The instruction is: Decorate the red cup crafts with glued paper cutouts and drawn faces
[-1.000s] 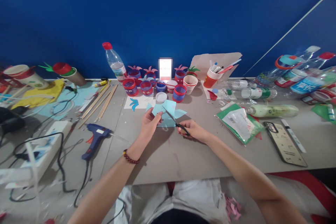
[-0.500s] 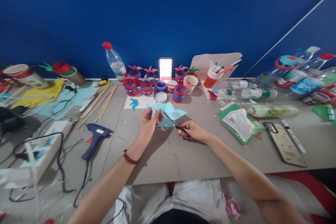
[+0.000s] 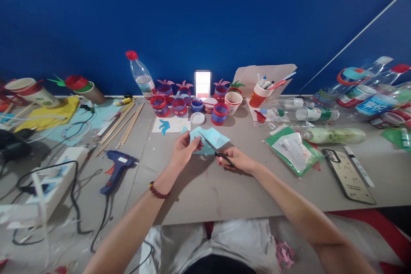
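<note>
My left hand (image 3: 185,147) pinches a sheet of light blue paper (image 3: 215,138) at its left side, thumb on top. In my right hand (image 3: 236,159) are black-handled scissors (image 3: 218,152), fingers closed round the handles. Their blades lie across the paper and point up and left toward my left thumb. Past the paper sits a white round lid (image 3: 198,118). A blue cut-out leaf shape (image 3: 164,126) lies on a white paper sheet (image 3: 177,123) to the left. Painted red and purple cups (image 3: 219,114) stand just behind.
On the left are a blue glue gun (image 3: 117,169), wooden sticks (image 3: 128,126) and a power strip (image 3: 61,175) with loose cables. A cup of pens (image 3: 259,95), plastic bottles (image 3: 316,114), a green packet (image 3: 293,150) and a phone (image 3: 348,175) occupy the right side.
My left hand and the light blue paper have shifted slightly right. The paper has turned a little, and the scissors still lie across it. My right hand has barely moved.
</note>
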Action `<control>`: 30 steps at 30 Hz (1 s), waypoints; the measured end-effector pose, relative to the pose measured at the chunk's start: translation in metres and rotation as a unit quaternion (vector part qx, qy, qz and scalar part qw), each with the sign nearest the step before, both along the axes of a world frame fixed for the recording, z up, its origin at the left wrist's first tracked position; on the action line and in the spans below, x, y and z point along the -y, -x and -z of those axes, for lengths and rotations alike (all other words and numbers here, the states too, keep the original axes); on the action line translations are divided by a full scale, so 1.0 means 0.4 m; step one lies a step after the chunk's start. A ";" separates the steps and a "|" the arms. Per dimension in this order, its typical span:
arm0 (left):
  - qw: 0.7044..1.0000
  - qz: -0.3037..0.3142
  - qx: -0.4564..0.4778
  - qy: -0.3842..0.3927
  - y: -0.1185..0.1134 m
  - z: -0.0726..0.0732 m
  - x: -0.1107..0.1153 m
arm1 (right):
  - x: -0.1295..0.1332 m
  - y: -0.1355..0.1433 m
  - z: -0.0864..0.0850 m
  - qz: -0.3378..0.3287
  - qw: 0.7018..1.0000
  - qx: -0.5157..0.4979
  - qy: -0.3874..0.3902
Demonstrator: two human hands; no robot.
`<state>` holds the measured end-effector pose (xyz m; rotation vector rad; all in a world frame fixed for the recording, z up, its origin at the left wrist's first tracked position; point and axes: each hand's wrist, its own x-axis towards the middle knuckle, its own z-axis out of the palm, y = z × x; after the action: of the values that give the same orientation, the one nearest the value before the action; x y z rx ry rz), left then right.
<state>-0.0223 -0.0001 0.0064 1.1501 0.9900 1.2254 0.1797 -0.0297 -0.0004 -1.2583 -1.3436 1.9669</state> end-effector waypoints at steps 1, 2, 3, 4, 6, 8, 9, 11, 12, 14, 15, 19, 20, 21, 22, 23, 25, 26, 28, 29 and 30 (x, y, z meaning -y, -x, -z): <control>1.000 0.003 -0.004 -0.001 0.002 0.002 -0.002 | 0.000 -0.001 0.001 -0.001 1.000 -0.004 0.001; 1.000 0.005 -0.008 -0.001 0.005 0.004 -0.004 | -0.001 -0.001 0.003 -0.002 1.000 -0.008 0.002; 1.000 0.007 -0.011 -0.001 0.007 0.006 -0.006 | -0.001 -0.002 0.004 -0.002 1.000 -0.009 0.002; 1.000 0.008 -0.015 -0.001 0.010 0.008 -0.008 | -0.001 -0.003 0.005 -0.002 1.000 -0.010 0.003; 1.000 0.011 -0.021 -0.001 0.014 0.010 -0.012 | 0.000 -0.004 0.007 -0.001 1.000 -0.010 0.005; 1.000 0.016 -0.025 -0.002 0.017 0.010 -0.014 | 0.000 -0.005 0.007 -0.002 1.000 -0.009 0.004; 0.999 0.018 -0.027 -0.003 0.019 0.010 -0.014 | 0.000 -0.005 0.007 -0.003 1.000 -0.009 0.003; 0.999 0.020 -0.030 -0.005 0.020 0.007 -0.014 | 0.000 -0.005 0.007 -0.002 1.000 -0.008 0.002; 0.999 0.020 -0.032 -0.005 0.021 0.005 -0.015 | -0.001 -0.005 0.007 -0.002 1.000 -0.008 0.002; 0.999 0.020 -0.035 -0.005 0.021 0.002 -0.015 | -0.001 -0.004 0.006 0.000 1.000 -0.003 0.003; 0.999 0.020 -0.036 -0.004 0.021 0.000 -0.016 | -0.001 -0.004 0.006 0.001 1.000 -0.001 0.004; 0.999 0.018 -0.038 0.002 0.019 -0.003 -0.017 | -0.001 -0.004 0.008 0.005 1.000 -0.001 0.001; 0.999 0.016 -0.036 0.002 0.018 -0.003 -0.017 | -0.002 -0.004 0.008 0.006 1.000 -0.001 0.001; 0.999 0.013 -0.035 0.001 0.017 -0.002 -0.017 | -0.002 -0.004 0.009 0.008 1.000 0.000 0.002; 0.999 0.011 -0.033 0.001 0.016 -0.002 -0.017 | -0.002 -0.004 0.010 0.010 1.000 0.002 0.003; 0.999 0.010 -0.031 0.001 0.014 -0.001 -0.016 | -0.002 -0.004 0.010 0.010 1.000 0.003 0.004; 1.000 0.010 -0.027 0.001 0.011 -0.001 -0.014 | -0.003 -0.004 0.010 0.012 1.000 0.004 0.003; 1.000 0.011 -0.026 0.002 0.009 -0.002 -0.012 | -0.003 -0.004 0.010 0.014 1.000 0.004 0.003; 0.999 0.013 -0.030 0.004 0.006 -0.003 -0.008 | -0.003 -0.003 0.010 0.019 1.000 0.004 0.004; 0.999 0.014 -0.033 0.004 0.005 -0.004 -0.006 | -0.003 -0.003 0.010 0.021 1.000 0.003 0.006; 0.999 0.016 -0.036 0.004 0.005 -0.004 -0.005 | -0.002 -0.003 0.010 0.022 1.000 0.000 0.008</control>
<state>-0.0241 0.0018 0.0081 1.2072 1.0242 1.1604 0.1807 -0.0287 -0.0044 -1.2838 -1.2917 1.9511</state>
